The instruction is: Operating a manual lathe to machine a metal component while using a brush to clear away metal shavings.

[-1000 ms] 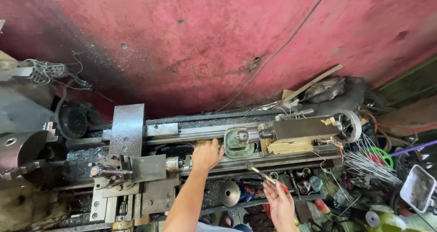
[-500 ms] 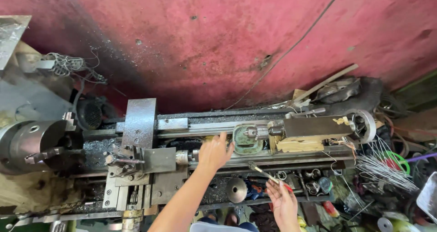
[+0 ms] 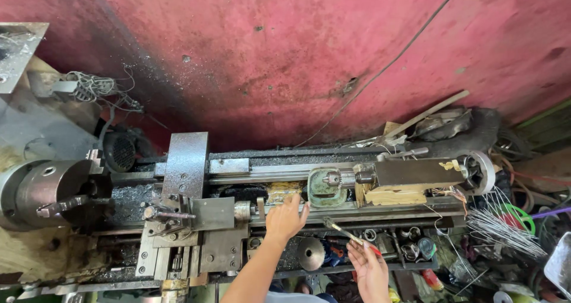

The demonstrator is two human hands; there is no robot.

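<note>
A metal lathe lies across the view, its bed [image 3: 279,173] running left to right. My left hand [image 3: 285,218] rests with fingers spread on the front rail of the bed, just left of the green tailstock [image 3: 326,187]. Lower right, my right hand [image 3: 367,267] grips a thin metal rod-like tool [image 3: 342,230] with a red handle, its tip pointing up-left toward the tailstock. The chuck [image 3: 44,190] sits at the far left. The carriage and tool post [image 3: 187,225] stand left of my left hand.
A red wall [image 3: 285,59] rises behind the lathe. Loose wires [image 3: 502,228], scrap parts and small tins crowd the right end. A handwheel [image 3: 480,171] caps the tailstock end. A tray under the bed holds sockets and a cone-shaped part [image 3: 310,253].
The view has shifted left, bringing the chuck further into frame. My left hand stays on the front rail near the tailstock; my right hand still holds the tool, low at the front.
</note>
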